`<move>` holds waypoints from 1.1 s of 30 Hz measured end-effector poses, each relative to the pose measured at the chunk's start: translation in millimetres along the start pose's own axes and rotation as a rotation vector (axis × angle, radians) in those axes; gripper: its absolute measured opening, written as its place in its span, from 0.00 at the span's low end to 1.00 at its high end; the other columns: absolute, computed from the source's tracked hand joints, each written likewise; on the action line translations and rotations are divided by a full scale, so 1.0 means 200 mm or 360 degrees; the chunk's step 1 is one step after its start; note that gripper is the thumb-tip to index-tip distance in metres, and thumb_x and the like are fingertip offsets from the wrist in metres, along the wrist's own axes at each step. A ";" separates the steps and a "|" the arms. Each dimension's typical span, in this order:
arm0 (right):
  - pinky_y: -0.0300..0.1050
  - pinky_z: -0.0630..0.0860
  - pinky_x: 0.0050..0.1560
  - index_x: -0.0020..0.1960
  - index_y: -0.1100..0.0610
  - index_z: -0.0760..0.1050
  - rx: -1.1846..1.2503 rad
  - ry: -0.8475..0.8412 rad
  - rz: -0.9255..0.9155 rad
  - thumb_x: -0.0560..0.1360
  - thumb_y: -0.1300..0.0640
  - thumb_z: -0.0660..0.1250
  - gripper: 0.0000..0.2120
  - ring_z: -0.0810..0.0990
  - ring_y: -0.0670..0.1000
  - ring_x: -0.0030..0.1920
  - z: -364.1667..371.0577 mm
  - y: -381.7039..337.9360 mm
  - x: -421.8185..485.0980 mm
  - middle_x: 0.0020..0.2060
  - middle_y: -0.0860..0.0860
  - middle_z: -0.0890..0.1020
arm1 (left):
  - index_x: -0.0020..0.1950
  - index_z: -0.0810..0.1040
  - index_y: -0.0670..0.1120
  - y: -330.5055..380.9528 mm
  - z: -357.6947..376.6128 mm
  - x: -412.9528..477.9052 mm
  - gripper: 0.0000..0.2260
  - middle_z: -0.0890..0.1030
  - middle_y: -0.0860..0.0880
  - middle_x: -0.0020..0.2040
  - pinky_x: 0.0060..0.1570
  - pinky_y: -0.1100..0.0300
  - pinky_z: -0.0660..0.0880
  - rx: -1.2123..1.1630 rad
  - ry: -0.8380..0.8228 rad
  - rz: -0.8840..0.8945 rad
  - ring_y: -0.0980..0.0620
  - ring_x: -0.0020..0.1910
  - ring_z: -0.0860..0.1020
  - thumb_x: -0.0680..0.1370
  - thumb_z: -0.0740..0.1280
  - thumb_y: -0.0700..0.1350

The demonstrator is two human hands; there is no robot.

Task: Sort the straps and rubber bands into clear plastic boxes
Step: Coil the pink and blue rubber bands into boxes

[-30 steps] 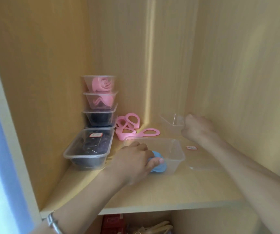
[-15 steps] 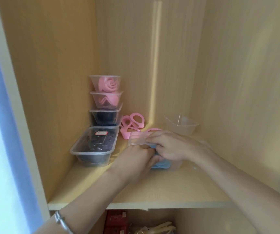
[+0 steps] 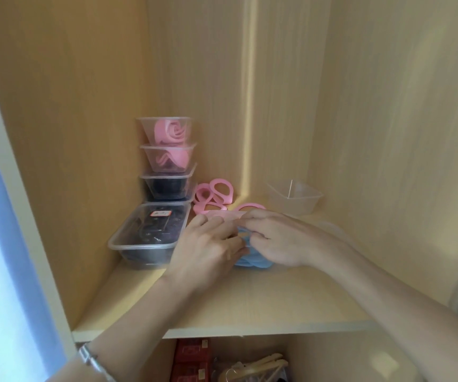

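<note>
hands: left hand (image 3: pixel 208 249) grips the blue straps (image 3: pixel 252 261), right hand (image 3: pixel 277 241) pinches them too | place: straps inside clear box (image 3: pixel 222 215) | around it: pink loops (image 3: pixel 217 197) at 12 o'clock; empty tub (image 3: pixel 294 198) at 2 o'clock; black-filled box (image 3: pixel 148 235) at 9 o'clock

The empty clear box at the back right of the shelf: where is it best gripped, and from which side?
Probably pinch the near rim of the empty clear box, thumb inside, coming from the front and above: it stands upright and open, and cupboard walls close off its back and right.
</note>
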State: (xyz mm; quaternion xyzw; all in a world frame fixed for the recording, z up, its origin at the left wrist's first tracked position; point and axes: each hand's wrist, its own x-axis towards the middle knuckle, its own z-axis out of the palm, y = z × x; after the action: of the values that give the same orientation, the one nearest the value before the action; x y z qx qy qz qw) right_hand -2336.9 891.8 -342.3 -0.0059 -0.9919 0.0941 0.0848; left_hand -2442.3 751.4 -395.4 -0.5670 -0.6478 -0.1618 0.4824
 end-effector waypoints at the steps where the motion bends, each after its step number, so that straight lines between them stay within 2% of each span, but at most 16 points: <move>1: 0.48 0.63 0.70 0.69 0.45 0.70 -0.0015 -0.0016 -0.0005 0.79 0.56 0.51 0.21 0.64 0.44 0.70 0.00 0.00 0.00 0.71 0.42 0.67 | 0.32 0.79 0.47 0.00 0.00 0.01 0.12 0.74 0.50 0.32 0.36 0.57 0.58 0.0023 0.0071 0.0019 0.49 0.34 0.70 0.74 0.67 0.49; 4: 0.46 0.62 0.69 0.61 0.47 0.75 -0.0032 -0.0059 -0.0030 0.80 0.56 0.51 0.16 0.64 0.46 0.69 0.03 0.01 0.00 0.68 0.44 0.69 | 0.33 0.77 0.45 -0.01 -0.01 0.04 0.12 0.73 0.49 0.32 0.33 0.59 0.60 -0.0168 0.0120 0.0001 0.51 0.35 0.64 0.72 0.68 0.51; 7: 0.46 0.61 0.69 0.63 0.50 0.75 0.0003 -0.0061 -0.0039 0.81 0.55 0.52 0.16 0.63 0.46 0.70 0.04 0.02 0.00 0.70 0.44 0.68 | 0.40 0.77 0.44 -0.08 -0.01 0.08 0.22 0.75 0.50 0.39 0.39 0.59 0.65 -0.0490 -0.0080 -0.0178 0.54 0.39 0.67 0.65 0.70 0.63; 9: 0.47 0.61 0.70 0.67 0.50 0.73 -0.0027 -0.0061 -0.0044 0.81 0.53 0.54 0.17 0.61 0.45 0.72 0.03 0.03 -0.01 0.71 0.43 0.66 | 0.56 0.77 0.46 -0.13 -0.02 0.12 0.35 0.75 0.49 0.53 0.53 0.55 0.70 -0.0575 -0.0456 -0.0358 0.52 0.52 0.70 0.60 0.70 0.69; 10: 0.46 0.60 0.71 0.70 0.49 0.71 -0.0064 -0.0065 -0.0061 0.81 0.52 0.56 0.18 0.59 0.45 0.72 0.03 0.03 -0.02 0.72 0.42 0.65 | 0.67 0.71 0.47 -0.16 -0.02 0.14 0.43 0.71 0.48 0.64 0.63 0.52 0.67 -0.0578 -0.0733 -0.0432 0.50 0.63 0.67 0.59 0.72 0.70; 11: 0.44 0.59 0.71 0.72 0.48 0.68 -0.0103 -0.0074 -0.0076 0.81 0.52 0.57 0.20 0.58 0.45 0.73 0.03 0.03 -0.02 0.73 0.41 0.64 | 0.75 0.61 0.48 -0.17 -0.02 0.15 0.50 0.62 0.49 0.73 0.71 0.52 0.59 -0.0576 -0.1012 -0.0492 0.49 0.72 0.59 0.60 0.73 0.69; 13: 0.40 0.56 0.71 0.74 0.48 0.65 -0.0157 -0.0063 -0.0111 0.81 0.53 0.57 0.22 0.57 0.45 0.74 0.03 0.04 -0.02 0.74 0.42 0.63 | 0.79 0.44 0.51 -0.19 0.00 0.18 0.55 0.45 0.53 0.79 0.75 0.52 0.47 -0.0602 -0.1424 -0.0618 0.53 0.77 0.42 0.64 0.72 0.68; 15: 0.37 0.54 0.69 0.74 0.50 0.66 -0.0168 -0.0013 -0.0140 0.82 0.54 0.56 0.20 0.57 0.45 0.74 0.03 0.05 -0.03 0.74 0.43 0.65 | 0.78 0.38 0.55 -0.20 0.02 0.18 0.52 0.40 0.55 0.79 0.76 0.49 0.44 -0.0646 -0.1616 -0.0704 0.54 0.77 0.39 0.67 0.67 0.70; 19: 0.30 0.51 0.65 0.74 0.50 0.66 -0.0138 0.0036 -0.0198 0.83 0.56 0.56 0.20 0.56 0.44 0.75 0.04 0.09 -0.03 0.73 0.42 0.65 | 0.78 0.43 0.59 -0.18 0.05 0.18 0.45 0.45 0.55 0.79 0.74 0.45 0.51 -0.0504 -0.1723 -0.0656 0.52 0.78 0.43 0.69 0.59 0.74; 22: 0.24 0.48 0.61 0.74 0.51 0.66 -0.0168 0.0049 -0.0223 0.83 0.57 0.55 0.19 0.55 0.42 0.74 0.06 0.11 -0.04 0.74 0.42 0.65 | 0.78 0.45 0.58 -0.16 0.05 0.18 0.43 0.47 0.54 0.79 0.73 0.44 0.54 -0.0372 -0.1726 -0.0639 0.51 0.78 0.46 0.69 0.56 0.75; 25: 0.34 0.58 0.65 0.71 0.53 0.68 -0.0263 0.0179 -0.0240 0.83 0.58 0.55 0.18 0.61 0.44 0.72 0.09 0.12 -0.06 0.71 0.45 0.69 | 0.78 0.45 0.57 -0.14 0.05 0.18 0.43 0.45 0.53 0.79 0.74 0.44 0.54 -0.0307 -0.1737 -0.0654 0.51 0.78 0.45 0.70 0.55 0.74; 28: 0.47 0.66 0.67 0.74 0.55 0.65 -0.0332 0.0275 -0.0233 0.83 0.57 0.56 0.20 0.66 0.50 0.72 0.13 0.12 -0.09 0.71 0.50 0.71 | 0.79 0.43 0.55 -0.12 0.02 0.19 0.42 0.43 0.52 0.79 0.74 0.45 0.52 -0.0263 -0.1752 -0.0653 0.51 0.78 0.44 0.72 0.56 0.72; 30: 0.47 0.64 0.70 0.74 0.55 0.65 -0.0285 0.0281 -0.0233 0.83 0.54 0.57 0.21 0.64 0.48 0.73 0.13 0.12 -0.10 0.72 0.48 0.70 | 0.79 0.42 0.54 -0.09 0.00 0.21 0.41 0.43 0.51 0.79 0.74 0.45 0.52 -0.0233 -0.1765 -0.0645 0.51 0.78 0.44 0.73 0.55 0.71; 31: 0.45 0.63 0.70 0.73 0.55 0.67 -0.0195 0.0272 -0.0242 0.82 0.52 0.58 0.20 0.64 0.45 0.72 0.12 0.12 -0.10 0.72 0.47 0.70 | 0.79 0.42 0.54 -0.09 -0.01 0.21 0.41 0.43 0.50 0.79 0.74 0.45 0.53 -0.0219 -0.1767 -0.0639 0.50 0.78 0.44 0.74 0.55 0.71; 33: 0.43 0.64 0.68 0.64 0.58 0.76 0.0164 0.0311 -0.0216 0.82 0.52 0.59 0.16 0.69 0.42 0.66 0.08 0.12 -0.08 0.65 0.47 0.77 | 0.78 0.42 0.54 -0.08 -0.02 0.22 0.40 0.43 0.50 0.79 0.74 0.46 0.53 -0.0220 -0.1780 -0.0634 0.50 0.78 0.44 0.75 0.55 0.70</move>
State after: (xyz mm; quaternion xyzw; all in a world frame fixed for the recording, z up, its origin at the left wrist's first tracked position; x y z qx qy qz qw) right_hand -2323.0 911.6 -364.1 0.0565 -0.9709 0.1379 0.1876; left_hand -2450.4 768.9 -352.9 -0.4638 -0.8853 0.0321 -0.0096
